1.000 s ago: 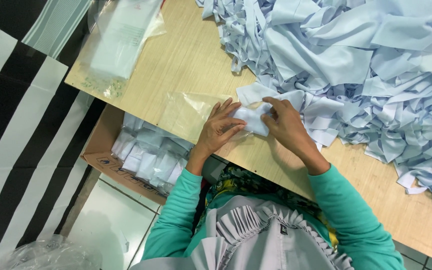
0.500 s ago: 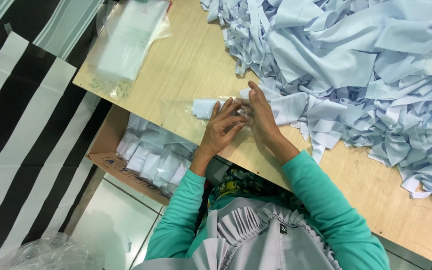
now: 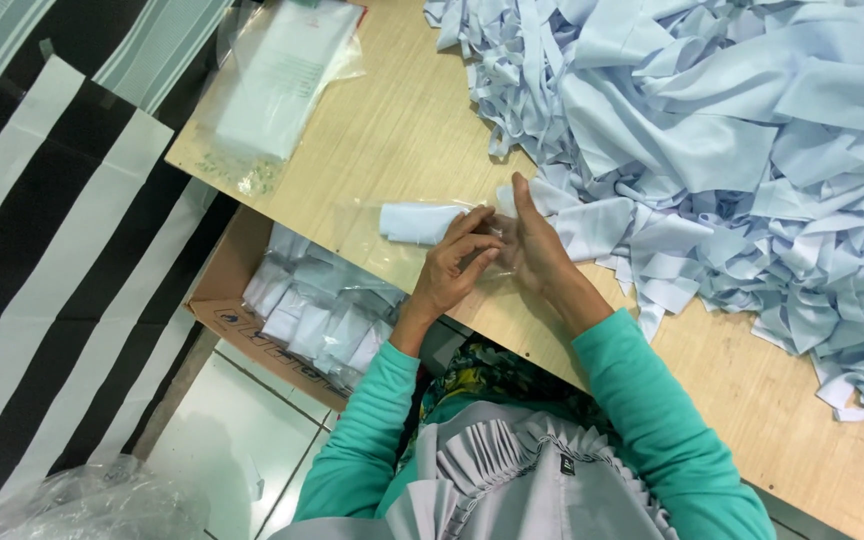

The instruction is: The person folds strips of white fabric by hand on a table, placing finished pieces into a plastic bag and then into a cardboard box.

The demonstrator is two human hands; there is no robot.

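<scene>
A folded pale blue cloth piece (image 3: 416,222) lies inside a clear plastic bag (image 3: 377,238) flat on the wooden table (image 3: 392,130). My left hand (image 3: 457,265) rests on the bag's open end, fingers pinching the plastic. My right hand (image 3: 537,250) stands edge-on right beside it, fingers straight, touching the bag mouth. A large heap of pale blue cloth strips (image 3: 732,130) fills the table to the right of my hands.
A cardboard box (image 3: 227,300) holding several bagged cloth pieces (image 3: 322,305) sits below the table's left edge. A clear packet of white sheets (image 3: 282,80) lies at the table's far left corner. Crumpled plastic (image 3: 82,505) lies on the tiled floor.
The folded cloth has gone from between my hands into the bag, sliding left. My right hand turned edge-on at the bag mouth; the left hand stayed on the bag.
</scene>
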